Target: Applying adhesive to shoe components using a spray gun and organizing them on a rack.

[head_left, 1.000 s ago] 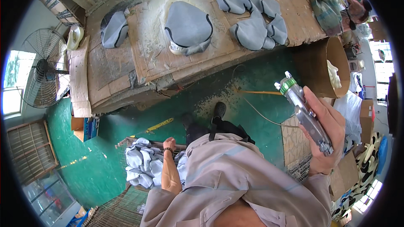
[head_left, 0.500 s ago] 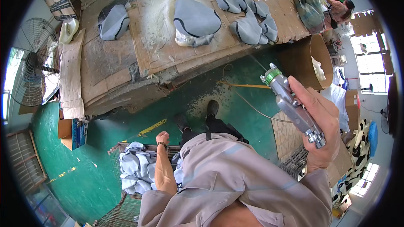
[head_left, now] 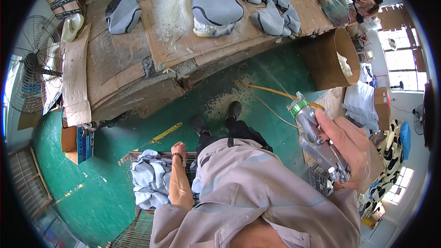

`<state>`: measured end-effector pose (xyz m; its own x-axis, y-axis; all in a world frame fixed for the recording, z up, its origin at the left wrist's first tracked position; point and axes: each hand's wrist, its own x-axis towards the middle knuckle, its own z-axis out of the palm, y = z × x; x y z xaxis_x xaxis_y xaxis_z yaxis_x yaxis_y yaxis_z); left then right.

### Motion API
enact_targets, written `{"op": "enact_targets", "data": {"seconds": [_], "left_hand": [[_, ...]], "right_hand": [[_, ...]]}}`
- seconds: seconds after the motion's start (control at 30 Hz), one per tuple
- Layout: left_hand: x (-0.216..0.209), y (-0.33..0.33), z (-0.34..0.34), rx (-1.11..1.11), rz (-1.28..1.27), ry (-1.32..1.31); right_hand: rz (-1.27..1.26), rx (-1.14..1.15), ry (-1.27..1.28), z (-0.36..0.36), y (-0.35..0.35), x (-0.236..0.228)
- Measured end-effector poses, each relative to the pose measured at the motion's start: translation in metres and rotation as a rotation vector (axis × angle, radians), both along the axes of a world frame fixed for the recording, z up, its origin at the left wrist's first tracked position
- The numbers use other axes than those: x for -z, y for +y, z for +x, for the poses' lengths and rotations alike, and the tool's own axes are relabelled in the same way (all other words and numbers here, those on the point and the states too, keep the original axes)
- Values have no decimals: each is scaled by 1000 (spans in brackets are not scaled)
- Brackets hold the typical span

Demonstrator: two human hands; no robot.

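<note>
My right hand [head_left: 345, 149] is wrapped round a metal spray gun [head_left: 317, 140] with a green collar. Its nozzle points up and left, toward the table, and a faint mist streak shows ahead of it. My left hand [head_left: 178, 149] hangs low with its fingers curled in, beside a wire basket [head_left: 126, 160] of grey-blue fabric pieces [head_left: 151, 179]; nothing shows in it. On the cardboard-covered table [head_left: 121, 53] lies a large grey padded piece [head_left: 216, 7] with black edging, over pale foam [head_left: 204, 29]. Several similar grey pieces [head_left: 268, 20] lie to its right, one more [head_left: 124, 15] to its left.
A large cardboard box [head_left: 328, 62] stands right of the table. A thin hose [head_left: 275, 115] crosses the green floor [head_left: 110, 179]. At the left is a standing fan [head_left: 34, 69]. Another person [head_left: 366, 4] is at the far right. Black-and-white pieces [head_left: 390, 156] are heaped at the right.
My right hand and the spray gun have shifted slightly down and left, with the gun turned a little. The view has tilted, so the table sits higher. My left hand stays low.
</note>
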<state>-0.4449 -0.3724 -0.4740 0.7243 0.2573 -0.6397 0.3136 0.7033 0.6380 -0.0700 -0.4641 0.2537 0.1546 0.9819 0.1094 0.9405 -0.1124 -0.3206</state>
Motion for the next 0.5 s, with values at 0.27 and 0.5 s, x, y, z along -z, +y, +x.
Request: {"op": "enact_targets", "data": {"seconds": [0.27, 0.5], "left_hand": [[-35, 24, 33, -270, 12, 719], [-4, 15, 11, -42, 302, 636]], "right_hand": [[-17, 96, -11, 17, -44, 12], [57, 52, 167, 90, -76, 26]]}}
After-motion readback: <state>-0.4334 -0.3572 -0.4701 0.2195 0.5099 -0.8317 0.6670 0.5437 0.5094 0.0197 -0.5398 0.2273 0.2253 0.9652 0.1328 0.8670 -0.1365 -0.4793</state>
